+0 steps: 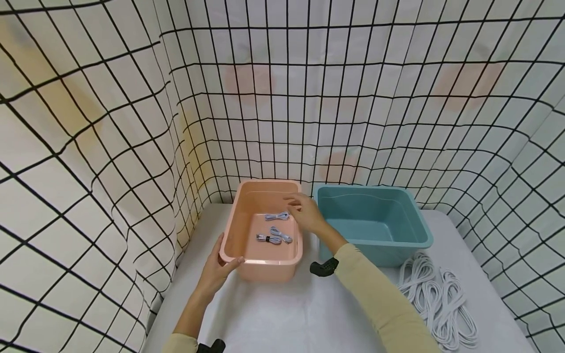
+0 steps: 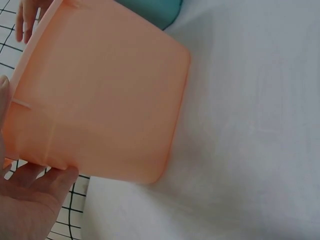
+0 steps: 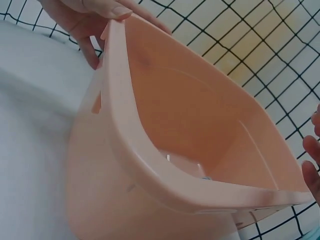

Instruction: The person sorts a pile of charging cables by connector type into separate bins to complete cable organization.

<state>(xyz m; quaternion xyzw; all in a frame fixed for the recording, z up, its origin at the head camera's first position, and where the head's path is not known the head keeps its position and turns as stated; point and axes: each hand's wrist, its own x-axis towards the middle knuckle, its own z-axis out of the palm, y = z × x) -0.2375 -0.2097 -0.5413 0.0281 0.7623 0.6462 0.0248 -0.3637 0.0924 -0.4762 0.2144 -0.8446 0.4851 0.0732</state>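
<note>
A peach plastic bin (image 1: pixel 269 270) stands on the white table, with several small bundles of pale cable (image 1: pixel 276 216) on its floor, one tied with a black band. My left hand (image 1: pixel 216 273) grips the bin's near left corner. In the right wrist view its thumb (image 3: pixel 120 11) lies on the rim, and the left wrist view has its fingers (image 2: pixel 57 182) against the outer wall. Over the bin's right rim hovers my right hand (image 1: pixel 304 212), fingers loosely bent and nothing held. Only its fingertips (image 3: pixel 311 147) show in the right wrist view.
A teal bin (image 1: pixel 375 249) stands close on the right of the peach one. In front of it lie coiled bundles of white cord (image 1: pixel 421 289) near the table's right side. Black netting (image 1: pixel 287 93) surrounds the table at the back and both sides.
</note>
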